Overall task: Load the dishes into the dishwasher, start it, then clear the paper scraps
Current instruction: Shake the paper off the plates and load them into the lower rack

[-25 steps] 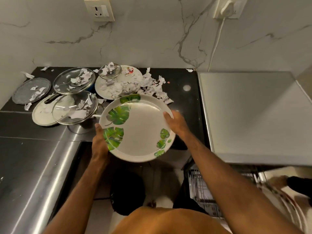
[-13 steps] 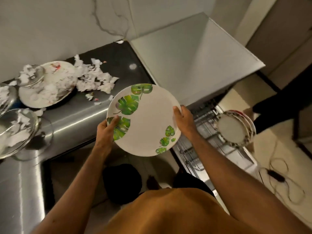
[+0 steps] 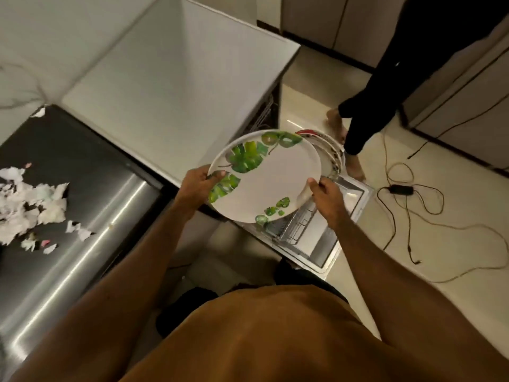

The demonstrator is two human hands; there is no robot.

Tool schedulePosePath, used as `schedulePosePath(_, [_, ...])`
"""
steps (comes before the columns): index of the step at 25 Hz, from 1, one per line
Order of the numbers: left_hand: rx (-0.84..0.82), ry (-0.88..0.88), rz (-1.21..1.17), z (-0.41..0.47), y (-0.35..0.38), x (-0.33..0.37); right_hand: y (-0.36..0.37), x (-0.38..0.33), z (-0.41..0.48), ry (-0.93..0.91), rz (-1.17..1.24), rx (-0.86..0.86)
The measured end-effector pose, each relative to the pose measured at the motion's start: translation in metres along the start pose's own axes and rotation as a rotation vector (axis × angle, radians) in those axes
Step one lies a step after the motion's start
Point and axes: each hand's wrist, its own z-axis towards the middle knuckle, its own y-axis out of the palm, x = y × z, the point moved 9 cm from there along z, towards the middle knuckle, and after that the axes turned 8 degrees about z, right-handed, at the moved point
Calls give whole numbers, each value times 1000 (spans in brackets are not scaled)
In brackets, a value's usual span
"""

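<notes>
A person holds a leaf-print plate (image 3: 264,177) over the open dishwasher (image 3: 176,86), apparently about to load it. The left hand (image 3: 197,184) grips the left rim, thumb laid on the printed face and fingers hidden underneath. The right hand (image 3: 326,194) pinches the opposite rim in the same way. The two-sided hold looks meant to steady a wide, slick dish so it can be turned on edge for the slots. The plate hangs in the air above the pulled-out rack (image 3: 298,227), touching only the hands. Its far rim is just in front of other plates (image 3: 332,154) that stand on edge in the rack. Being round, it has no long axis. Its printed face points up toward the camera at a tilt, with the big leaves at the left and far side and the small ones near the body. Paper scraps (image 3: 30,199) lie on the steel counter (image 3: 91,216) to the left, well apart and not yet cleared. A second person's legs (image 3: 366,106) and a loose cable (image 3: 396,189) are on the floor beyond the lowered door (image 3: 327,245), a likely trip risk.
</notes>
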Motion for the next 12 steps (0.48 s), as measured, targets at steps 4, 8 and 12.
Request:
schedulePosePath(4, [-131,196,340,56,61,60,-41,23,32,74,-12,57])
schedulePosePath(8, [-261,356,621,100,118,101,-50,32,58,86,-240,13])
schedulePosePath(12, [-396,444,1021,153,176,100,-35,59,85,83,-340,-37])
